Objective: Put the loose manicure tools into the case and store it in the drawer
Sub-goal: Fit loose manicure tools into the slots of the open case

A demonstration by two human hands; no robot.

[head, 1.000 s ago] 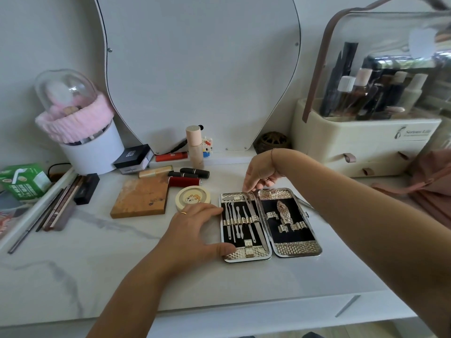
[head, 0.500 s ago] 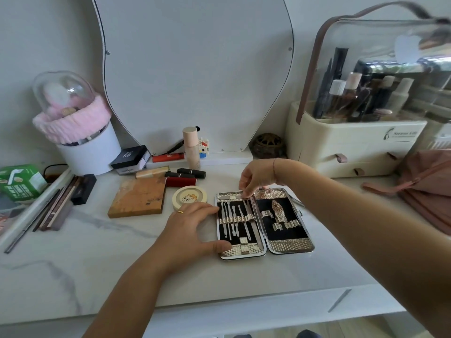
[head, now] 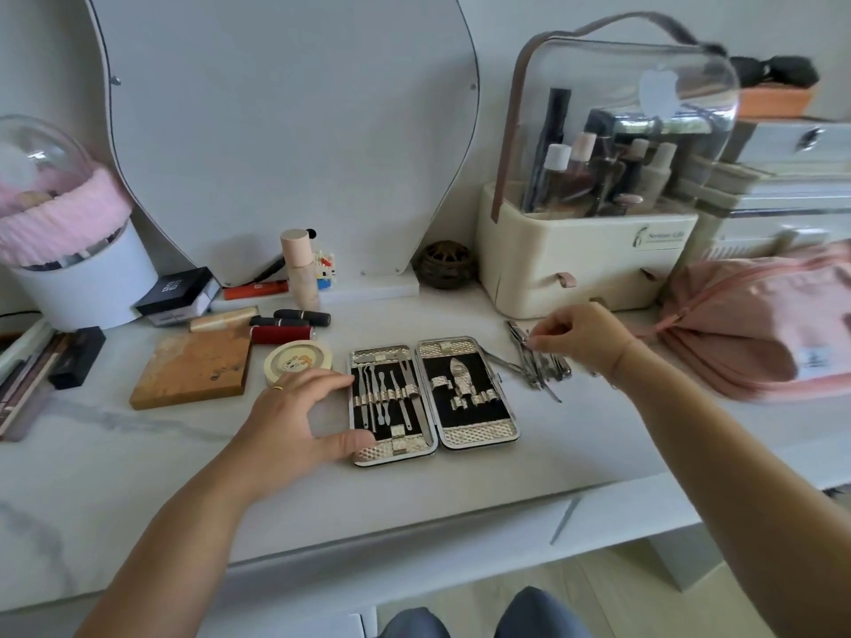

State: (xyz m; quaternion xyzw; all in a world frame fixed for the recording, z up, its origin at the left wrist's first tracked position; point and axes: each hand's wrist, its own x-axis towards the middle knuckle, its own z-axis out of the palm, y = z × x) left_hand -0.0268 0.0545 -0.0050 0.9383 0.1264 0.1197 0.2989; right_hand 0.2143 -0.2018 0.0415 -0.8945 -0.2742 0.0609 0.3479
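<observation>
The right hand's (head: 581,341) grip is closed in a pinch: the fingers curl down and the fingertips (head: 534,344) meet on the far end of the loose tools (head: 539,367), a small steel heap on the desk (head: 575,446) just right of the case (head: 479,436). Blur hides which tool is pinched. The wrist is bent and the forearm runs back to the lower right.

The left hand (head: 294,421) has a released grip, with its fingers spread and arched. Its thumb tip touches the case's near left corner and a fingertip touches the left edge farther up. A ring sits on one finger.

The case lies open and flat at mid-desk, with slim tools strapped in its left half and a few in its right. A drawer front (head: 460,536) shows below the desk edge. A pink pouch (head: 755,333) lies beyond the right wrist.
</observation>
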